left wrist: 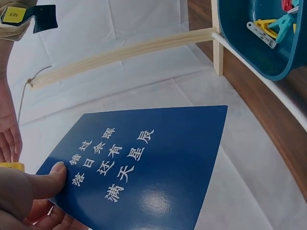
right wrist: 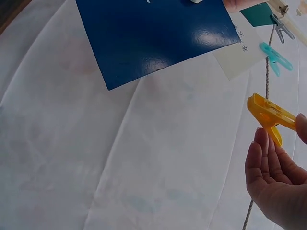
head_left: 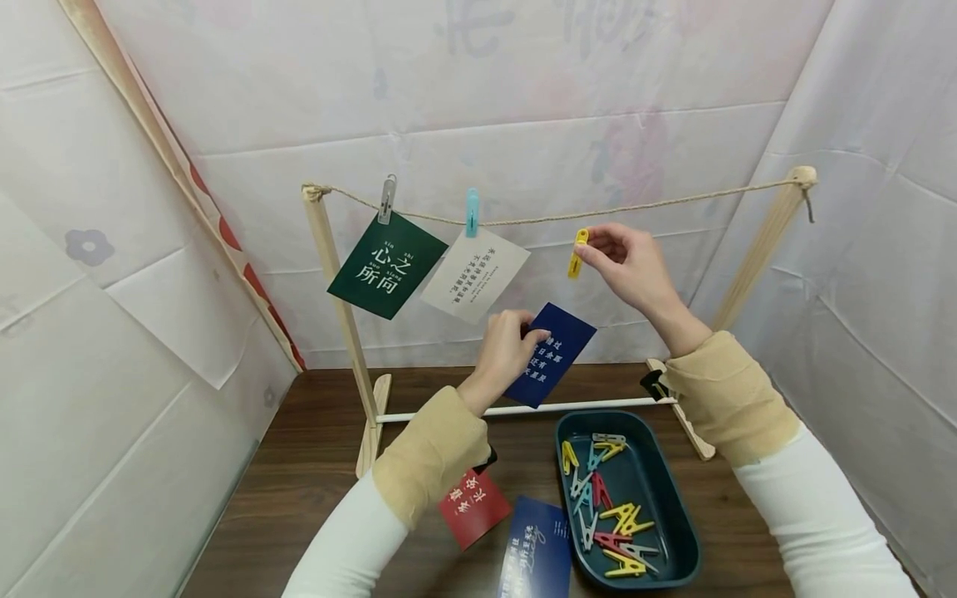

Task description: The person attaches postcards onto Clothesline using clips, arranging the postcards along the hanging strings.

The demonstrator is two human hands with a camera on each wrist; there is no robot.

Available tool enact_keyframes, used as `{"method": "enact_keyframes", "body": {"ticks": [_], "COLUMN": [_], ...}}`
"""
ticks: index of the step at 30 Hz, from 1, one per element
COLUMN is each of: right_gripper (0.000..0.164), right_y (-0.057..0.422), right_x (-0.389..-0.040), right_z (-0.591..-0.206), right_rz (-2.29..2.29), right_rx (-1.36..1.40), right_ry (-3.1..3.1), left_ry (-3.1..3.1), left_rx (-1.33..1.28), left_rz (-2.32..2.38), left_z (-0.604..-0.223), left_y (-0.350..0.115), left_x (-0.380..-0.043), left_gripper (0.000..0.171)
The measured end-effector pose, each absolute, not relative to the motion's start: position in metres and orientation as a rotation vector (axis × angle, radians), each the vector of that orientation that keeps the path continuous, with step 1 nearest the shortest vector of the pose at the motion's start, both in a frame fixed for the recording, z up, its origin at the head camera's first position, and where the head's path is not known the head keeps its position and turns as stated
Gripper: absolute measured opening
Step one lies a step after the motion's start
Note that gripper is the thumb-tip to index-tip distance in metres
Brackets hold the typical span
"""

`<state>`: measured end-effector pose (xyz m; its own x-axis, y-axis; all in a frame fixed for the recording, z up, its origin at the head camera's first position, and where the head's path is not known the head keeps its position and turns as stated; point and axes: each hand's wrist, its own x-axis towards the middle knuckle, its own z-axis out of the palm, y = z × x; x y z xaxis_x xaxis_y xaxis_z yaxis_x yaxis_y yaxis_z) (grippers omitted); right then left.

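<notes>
My left hand pinches a blue card with white writing by its edge, below the rope; its thumb lies on the printed face in the left wrist view. Up and to the right, my right hand holds a yellow clothespin between thumb and fingers, just under the rope. A green card hangs from the rope by a grey clothespin. Beside it a cream card hangs by a light blue clothespin.
Wooden posts hold up the rope, with a white rod low between them. A dark teal tray on the table holds several coloured clothespins. To its left lie a red card and another blue card.
</notes>
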<state>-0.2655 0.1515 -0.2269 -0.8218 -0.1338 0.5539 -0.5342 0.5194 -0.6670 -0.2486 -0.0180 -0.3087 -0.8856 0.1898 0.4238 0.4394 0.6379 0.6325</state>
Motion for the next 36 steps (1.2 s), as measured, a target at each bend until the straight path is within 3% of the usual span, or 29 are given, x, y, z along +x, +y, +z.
{"method": "enact_keyframes", "body": {"ticks": [36], "right_gripper": [0.031], "right_y": [0.138], "right_x": [-0.277], "right_z": [-0.190], "right_rz": [1.128], "right_rx": [0.523], "right_ry": [-2.330], "left_ry": [-2.492], "left_rx": [-0.444], "left_rz": [-1.090], "left_z": [-0.261], "left_y": [-0.011], "left_x": [-0.268], "left_gripper": [0.013]}}
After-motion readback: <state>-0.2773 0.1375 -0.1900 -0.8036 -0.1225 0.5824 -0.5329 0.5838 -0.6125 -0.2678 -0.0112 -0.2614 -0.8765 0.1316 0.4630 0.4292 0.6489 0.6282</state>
